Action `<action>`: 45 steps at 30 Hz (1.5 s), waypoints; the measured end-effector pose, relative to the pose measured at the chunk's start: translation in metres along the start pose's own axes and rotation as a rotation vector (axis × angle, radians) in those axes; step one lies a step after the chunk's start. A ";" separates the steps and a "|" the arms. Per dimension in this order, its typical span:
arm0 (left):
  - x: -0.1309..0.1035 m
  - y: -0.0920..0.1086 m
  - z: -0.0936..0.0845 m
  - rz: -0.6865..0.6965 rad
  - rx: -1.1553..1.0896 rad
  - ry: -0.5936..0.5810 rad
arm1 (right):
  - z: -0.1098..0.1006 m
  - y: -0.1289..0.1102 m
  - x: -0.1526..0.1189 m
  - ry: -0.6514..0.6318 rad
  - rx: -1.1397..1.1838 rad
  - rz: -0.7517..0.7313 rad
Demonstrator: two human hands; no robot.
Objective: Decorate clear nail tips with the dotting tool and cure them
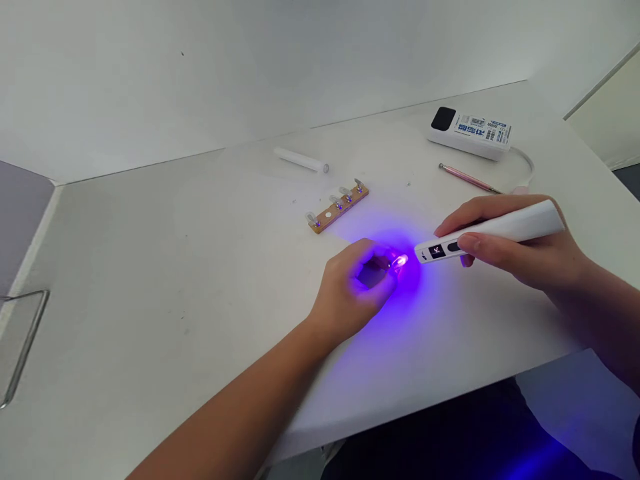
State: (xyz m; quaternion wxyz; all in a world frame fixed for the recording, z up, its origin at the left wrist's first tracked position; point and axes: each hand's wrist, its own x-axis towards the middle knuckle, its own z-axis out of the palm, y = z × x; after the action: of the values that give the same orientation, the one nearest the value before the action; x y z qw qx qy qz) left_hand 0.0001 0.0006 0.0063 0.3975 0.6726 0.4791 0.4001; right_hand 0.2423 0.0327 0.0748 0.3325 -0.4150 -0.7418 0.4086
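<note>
My right hand (520,247) is closed around a white handheld UV lamp (505,225), its thumb by the dark button next to a small lit display. The lamp's tip points left and throws violet light. Just in front of it, my left hand (350,287) pinches a small clear nail tip (400,261) between thumb and fingertips. The nail tip glows brightly and stays a short gap away from the lamp. Beyond the left hand, a wooden strip (333,219) bears several clear nail tips on small mounts, with one bare white spot among them.
A white pen-like tube (301,161) lies behind the wooden strip. At the back right are a white power bank (470,133) with a cable (529,163) and a pink metallic pen (469,178). A metal handle (30,340) is at the far left. The white table (125,267) meets a wall behind.
</note>
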 end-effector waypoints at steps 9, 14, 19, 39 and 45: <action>0.000 0.003 0.000 -0.007 -0.005 -0.002 | -0.001 -0.001 0.002 -0.024 0.016 0.010; 0.000 0.002 0.000 -0.006 0.008 -0.002 | 0.000 -0.001 0.001 -0.015 0.021 0.021; 0.000 0.002 0.000 -0.018 -0.008 -0.008 | -0.001 0.000 0.000 -0.018 0.015 0.032; 0.000 0.002 -0.001 -0.039 -0.013 -0.012 | -0.002 -0.001 0.002 -0.041 0.055 0.033; 0.000 0.001 0.000 -0.047 -0.022 -0.013 | -0.002 0.000 0.002 -0.039 0.052 0.044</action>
State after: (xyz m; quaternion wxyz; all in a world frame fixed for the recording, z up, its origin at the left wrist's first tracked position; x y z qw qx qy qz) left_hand 0.0007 0.0001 0.0073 0.4174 0.6594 0.4875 0.3916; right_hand 0.2430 0.0350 0.0764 0.3195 -0.4144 -0.7278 0.4432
